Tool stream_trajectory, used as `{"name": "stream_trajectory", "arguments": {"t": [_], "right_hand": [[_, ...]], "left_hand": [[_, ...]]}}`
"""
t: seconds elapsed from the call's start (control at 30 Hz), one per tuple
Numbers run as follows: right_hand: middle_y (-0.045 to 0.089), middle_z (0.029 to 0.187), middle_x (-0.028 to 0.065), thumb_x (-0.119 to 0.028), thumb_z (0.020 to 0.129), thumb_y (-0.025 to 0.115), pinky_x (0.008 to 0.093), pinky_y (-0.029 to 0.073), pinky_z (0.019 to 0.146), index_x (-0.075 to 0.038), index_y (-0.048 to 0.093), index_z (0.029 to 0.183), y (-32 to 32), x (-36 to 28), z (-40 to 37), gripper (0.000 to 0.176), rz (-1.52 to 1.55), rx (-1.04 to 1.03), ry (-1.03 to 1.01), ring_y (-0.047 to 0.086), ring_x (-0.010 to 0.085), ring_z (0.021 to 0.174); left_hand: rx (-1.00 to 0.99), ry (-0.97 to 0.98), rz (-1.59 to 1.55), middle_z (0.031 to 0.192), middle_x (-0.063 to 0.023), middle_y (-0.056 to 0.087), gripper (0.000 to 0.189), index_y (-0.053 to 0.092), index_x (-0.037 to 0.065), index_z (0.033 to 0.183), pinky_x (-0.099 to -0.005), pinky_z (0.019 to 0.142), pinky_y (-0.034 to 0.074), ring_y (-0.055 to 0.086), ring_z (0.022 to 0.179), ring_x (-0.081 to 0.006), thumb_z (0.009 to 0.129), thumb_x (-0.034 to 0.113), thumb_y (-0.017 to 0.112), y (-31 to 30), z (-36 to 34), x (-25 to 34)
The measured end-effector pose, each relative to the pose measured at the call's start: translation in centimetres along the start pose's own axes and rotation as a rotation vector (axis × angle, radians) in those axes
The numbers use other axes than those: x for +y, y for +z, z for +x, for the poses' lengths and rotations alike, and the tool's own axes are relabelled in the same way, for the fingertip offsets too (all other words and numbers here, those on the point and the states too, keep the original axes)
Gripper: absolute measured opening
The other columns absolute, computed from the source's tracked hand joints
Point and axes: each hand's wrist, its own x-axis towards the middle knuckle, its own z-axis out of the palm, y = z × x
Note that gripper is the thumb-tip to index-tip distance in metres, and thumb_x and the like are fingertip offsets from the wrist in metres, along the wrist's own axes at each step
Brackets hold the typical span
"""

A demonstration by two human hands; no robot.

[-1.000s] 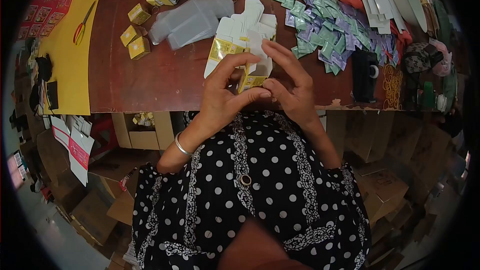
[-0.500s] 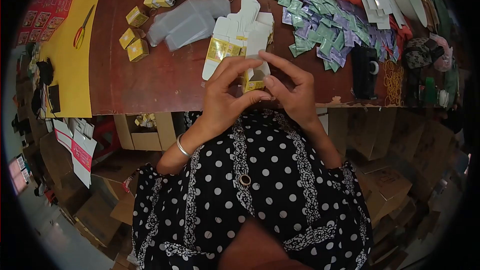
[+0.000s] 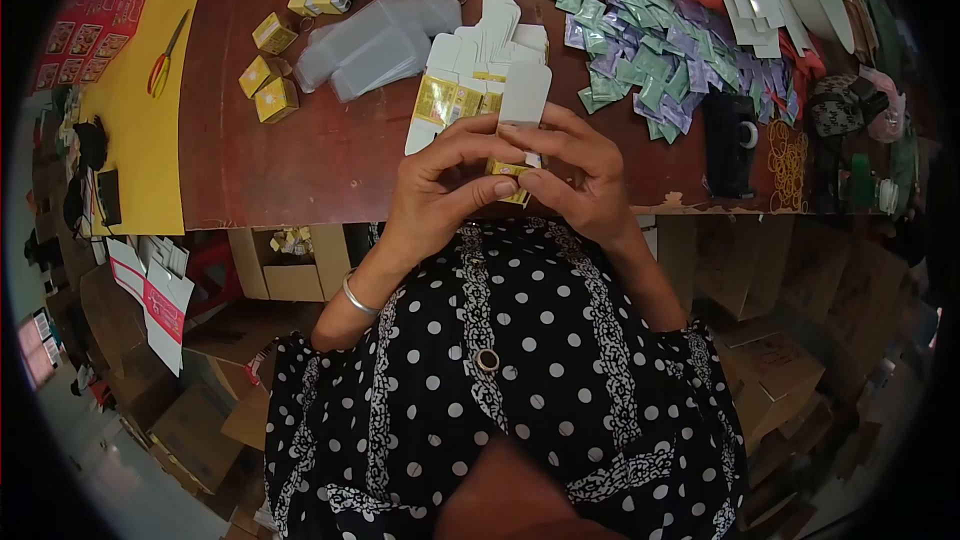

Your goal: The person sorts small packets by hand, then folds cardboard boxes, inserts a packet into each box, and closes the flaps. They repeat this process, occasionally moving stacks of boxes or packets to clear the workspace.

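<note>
Between my two hands, close to the table's front edge, is a small yellow box [image 3: 508, 169] with a long white flap [image 3: 524, 93] standing up from it. My left hand [image 3: 450, 172] grips its left side, thumb at the front and fingers behind. On the right side my right hand [image 3: 580, 167] holds it the same way, fingers across the base of the flap. Just beyond lie flat white and yellow carton blanks [image 3: 440, 100] in a stack. Clear plastic sleeves [image 3: 380, 45] lie left of the stack.
Folded yellow boxes [image 3: 275, 100] stand at the left, with more along the back. Green and purple sachets [image 3: 645, 50] are heaped at the right, near a black tape dispenser [image 3: 728, 145] and rubber bands [image 3: 787, 165]. Scissors [image 3: 160, 70] lie on yellow paper [image 3: 140, 160].
The white flap now stands up more visibly over the stack, tilted right. Both hands have closed in around the small box, and my left hand has shifted slightly left.
</note>
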Motion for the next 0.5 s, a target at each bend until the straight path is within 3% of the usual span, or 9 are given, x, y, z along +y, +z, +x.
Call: {"name": "stream_trajectory", "arguments": {"t": [0.07, 0.17, 0.27, 0.4, 0.5], "right_hand": [[0.063, 0.132, 0.0165, -0.007, 0.089, 0.072, 0.0379, 0.047, 0.105, 0.001, 0.070, 0.122, -0.5, 0.0, 0.7, 0.034, -0.258, -0.034, -0.227, 0.060, 0.0289, 0.124], [0.066, 0.128, 0.0168, -0.006, 0.087, 0.073, 0.0406, 0.048, 0.106, 0.001, 0.071, 0.120, -0.9, -0.4, 1.4, 0.035, -0.384, -0.066, -0.314, 0.060, 0.0309, 0.126], [0.069, 0.123, 0.0204, -0.002, 0.088, 0.067, 0.0439, 0.041, 0.111, 0.005, 0.069, 0.120, 0.0, -0.7, 0.9, 0.032, -0.304, 0.001, -0.226, 0.055, 0.0386, 0.131], [0.072, 0.119, 0.0143, 0.000, 0.085, 0.072, 0.0421, 0.047, 0.107, 0.002, 0.072, 0.116, 0.7, -1.0, 1.0, 0.031, -0.167, 0.139, -0.161, 0.059, 0.0312, 0.127], [0.073, 0.118, 0.0128, 0.005, 0.085, 0.072, 0.0402, 0.048, 0.107, 0.001, 0.073, 0.113, -0.1, -0.7, 1.4, 0.029, -0.214, -0.008, -0.234, 0.058, 0.0290, 0.128]], "left_hand": [[-0.009, -0.003, 0.009, 0.135, -0.0119, 0.055, 0.036, 0.066, 0.001, 0.123, -0.0289, 0.099, 0.051, 0.061, 0.117, -0.0155, 0.088, -0.004, 0.074, 0.1, 0.0, -0.1], [0.042, 0.049, -0.116, 0.130, -0.0120, 0.059, 0.034, 0.060, -0.001, 0.118, -0.0294, 0.098, 0.051, 0.060, 0.116, -0.0153, 0.088, -0.005, 0.074, 0.8, 0.1, -0.5], [0.080, 0.041, -0.062, 0.125, -0.0117, 0.062, 0.035, 0.051, 0.002, 0.114, -0.0294, 0.096, 0.052, 0.060, 0.116, -0.0152, 0.089, -0.005, 0.074, 0.8, 0.5, -0.3], [0.122, 0.012, -0.165, 0.122, -0.0110, 0.063, 0.038, 0.047, 0.004, 0.113, -0.0302, 0.098, 0.050, 0.061, 0.115, -0.0154, 0.088, -0.004, 0.075, 0.9, 0.9, 0.5], [0.104, 0.026, -0.144, 0.124, -0.0118, 0.063, 0.039, 0.048, 0.004, 0.113, -0.0303, 0.099, 0.049, 0.061, 0.115, -0.0156, 0.087, -0.004, 0.076, 0.6, 1.0, 0.3]]}}
